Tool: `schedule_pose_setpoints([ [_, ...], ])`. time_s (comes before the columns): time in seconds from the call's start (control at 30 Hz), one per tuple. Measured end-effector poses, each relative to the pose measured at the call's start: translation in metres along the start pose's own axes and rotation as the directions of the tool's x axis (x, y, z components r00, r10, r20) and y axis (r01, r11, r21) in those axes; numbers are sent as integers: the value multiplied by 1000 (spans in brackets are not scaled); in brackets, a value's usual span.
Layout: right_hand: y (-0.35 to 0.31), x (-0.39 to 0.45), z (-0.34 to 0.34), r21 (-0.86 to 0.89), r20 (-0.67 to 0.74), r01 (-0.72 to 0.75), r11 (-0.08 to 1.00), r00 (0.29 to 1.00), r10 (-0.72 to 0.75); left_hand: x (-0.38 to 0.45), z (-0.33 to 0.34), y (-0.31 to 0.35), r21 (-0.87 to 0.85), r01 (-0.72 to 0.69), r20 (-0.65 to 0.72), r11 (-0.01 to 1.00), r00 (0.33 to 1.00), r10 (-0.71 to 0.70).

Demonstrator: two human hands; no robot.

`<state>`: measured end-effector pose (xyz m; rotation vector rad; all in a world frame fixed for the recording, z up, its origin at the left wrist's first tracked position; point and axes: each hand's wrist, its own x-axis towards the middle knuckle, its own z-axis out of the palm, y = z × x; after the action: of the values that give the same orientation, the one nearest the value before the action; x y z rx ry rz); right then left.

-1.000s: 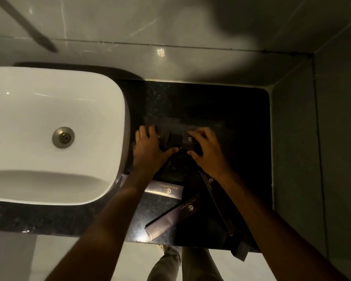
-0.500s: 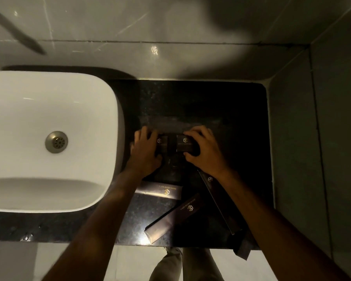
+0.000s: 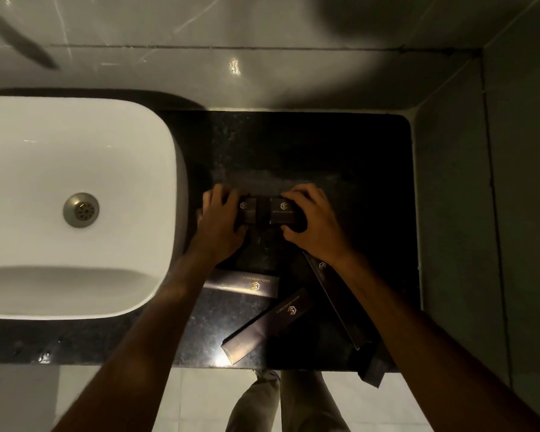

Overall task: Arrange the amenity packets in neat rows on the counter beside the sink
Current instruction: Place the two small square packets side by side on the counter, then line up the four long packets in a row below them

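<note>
Two small dark amenity packets with gold logos lie side by side on the black counter [image 3: 340, 151]. My left hand [image 3: 220, 226] grips the left small packet [image 3: 246, 210]. My right hand [image 3: 315, 226] holds the right small packet [image 3: 282, 210] between fingers and thumb. A narrow gap separates the two. Nearer to me lie three long dark packets: one flat and horizontal [image 3: 247, 283], one slanted [image 3: 268, 325], and one running diagonally under my right forearm [image 3: 334, 294].
A white sink [image 3: 75, 169] with a metal drain [image 3: 81, 210] fills the left. Tiled walls close the back and right. Another dark packet [image 3: 371, 371] overhangs the counter's front edge at the right. My legs show below the edge.
Both hands have drawn the two small packets level with each other and squared them up; the right packet has turned from tilted to straight. The long packets have not moved.
</note>
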<state>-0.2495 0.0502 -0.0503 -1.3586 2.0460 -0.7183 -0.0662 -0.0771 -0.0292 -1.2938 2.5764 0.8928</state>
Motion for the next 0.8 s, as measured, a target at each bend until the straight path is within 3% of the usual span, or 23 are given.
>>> schedule_pose_setpoints([
  [0.07,-2,0,-4,-8,63,-16,1000,998,17,-3,-3,3,-24,10,34,1000,999,-9],
  [0.13,-6,-4,-11,44,78,-44,998,996,40,-16,-7,9,-83,4,-29,997,1000,-7],
  [0.23,-19,-35,-22,60,-182,-100,993,977,110,-59,0,13,-148,-79,-248,986,968,40],
  [0.3,-33,-80,-13,37,-364,-155,987,918,157,-94,15,9,-65,-100,-166,993,982,88],
  [0.33,-42,-106,-2,38,-364,-180,983,913,182,-110,24,3,19,-116,-78,993,990,117],
  [0.43,-67,-177,48,41,-87,-316,948,944,318,-147,39,-15,208,-109,90,972,992,92],
  [0.5,-77,-204,83,-27,38,-409,912,912,409,-167,47,-25,254,-70,2,965,997,72],
  [0.57,-84,-210,99,-54,55,-422,905,904,425,-186,52,-29,250,54,-112,967,993,-27],
  [0.67,-85,-197,104,-151,17,-298,943,953,304,-204,58,-27,16,253,-115,967,961,-250],
  [0.8,-72,-180,94,-119,35,-177,977,983,183,-210,65,-19,-103,258,-132,961,954,-270],
])
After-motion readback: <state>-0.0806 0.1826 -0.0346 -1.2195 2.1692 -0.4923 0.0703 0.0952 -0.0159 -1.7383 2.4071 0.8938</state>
